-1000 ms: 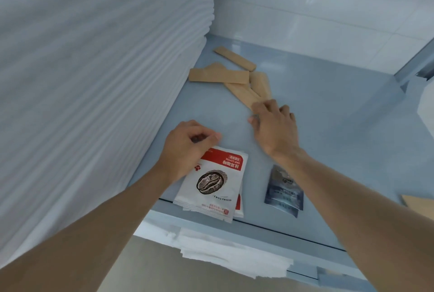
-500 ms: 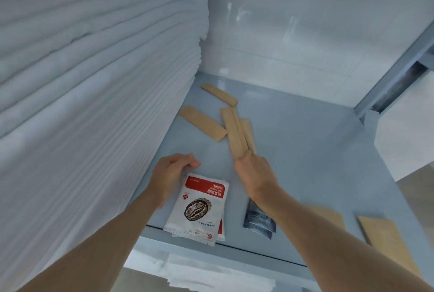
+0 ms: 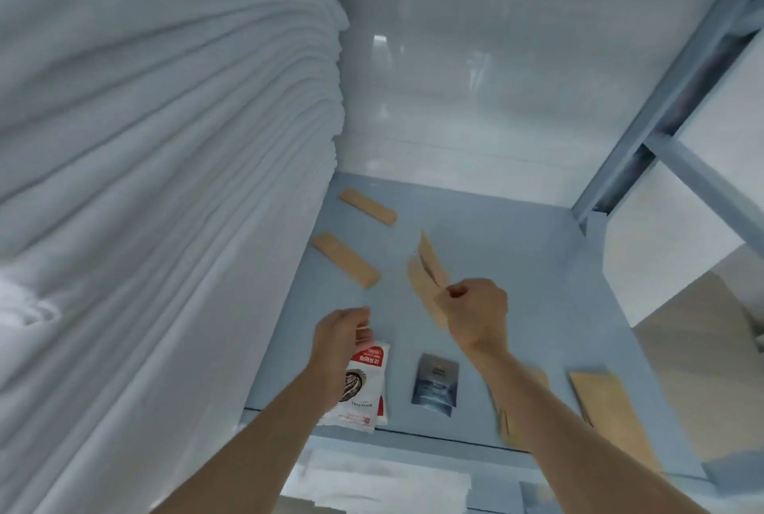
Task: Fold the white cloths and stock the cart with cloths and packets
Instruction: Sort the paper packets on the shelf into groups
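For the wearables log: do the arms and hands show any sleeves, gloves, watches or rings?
None visible. Both forearms are bare up to the frame edge, with no sleeve in view. The left hand and right hand wear no gloves, and no watch, band or ring shows.

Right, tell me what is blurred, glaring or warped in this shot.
Head view: motion blur smears the tan packets in the right hand and the left hand; glare streaks the white back wall; wide-angle distortion bulges the cloth stack.
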### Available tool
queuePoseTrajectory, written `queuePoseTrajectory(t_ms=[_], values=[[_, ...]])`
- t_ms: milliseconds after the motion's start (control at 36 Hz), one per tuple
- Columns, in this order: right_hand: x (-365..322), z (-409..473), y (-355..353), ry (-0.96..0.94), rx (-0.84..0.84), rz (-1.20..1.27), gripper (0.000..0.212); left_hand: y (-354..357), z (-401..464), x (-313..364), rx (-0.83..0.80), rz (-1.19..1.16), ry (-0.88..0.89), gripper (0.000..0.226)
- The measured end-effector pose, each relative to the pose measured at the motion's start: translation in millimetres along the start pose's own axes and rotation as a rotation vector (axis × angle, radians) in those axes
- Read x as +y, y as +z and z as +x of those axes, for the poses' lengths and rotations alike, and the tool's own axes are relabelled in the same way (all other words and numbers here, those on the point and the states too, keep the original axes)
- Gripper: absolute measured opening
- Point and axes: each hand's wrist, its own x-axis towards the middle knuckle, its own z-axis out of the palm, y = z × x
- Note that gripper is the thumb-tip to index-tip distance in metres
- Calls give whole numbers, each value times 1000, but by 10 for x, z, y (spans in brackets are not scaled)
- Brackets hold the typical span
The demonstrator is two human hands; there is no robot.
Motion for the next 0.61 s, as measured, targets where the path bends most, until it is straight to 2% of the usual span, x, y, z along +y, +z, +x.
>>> queuePoseTrajectory(t_ms=[83, 139, 194, 250, 306, 361, 417, 472, 556, 611], values=[[-161, -321, -268, 99, 19, 233, 43, 337, -282, 53, -129, -231, -197, 47], [-196, -593, -448, 197, -10, 390, 37, 477, -478, 99, -249, -330, -315, 63], [-179, -894, -611, 266, -52, 497, 21, 553, -704, 150, -439, -379, -341, 59], [-121, -1172, -752, 298, -64, 539, 18, 609, -964, 234, -512, -337, -263, 46], [-56, -1424, -874, 312, -68, 585, 22, 643, -1181, 252, -432, -341, -179, 32], [-10, -1632, -987, 310, -106, 608, 46, 650, -1392, 279, -370, -367, -143, 33], [-3, -1815, -1127, 314, -140, 611, 57, 630, -1582, 294, -388, -320, -96, 35], [-17, -1921, -1297, 326, -164, 709, 51, 598, -1725, 286, -399, -233, -38, 34], [-92, -2013, -1505, 374, -195, 924, 25, 564, -1897, 298, -399, -122, 75, 26], [-164, -2071, -1607, 285, -218, 897, 21, 543, -2008, 302, -421, -50, 157, 20]])
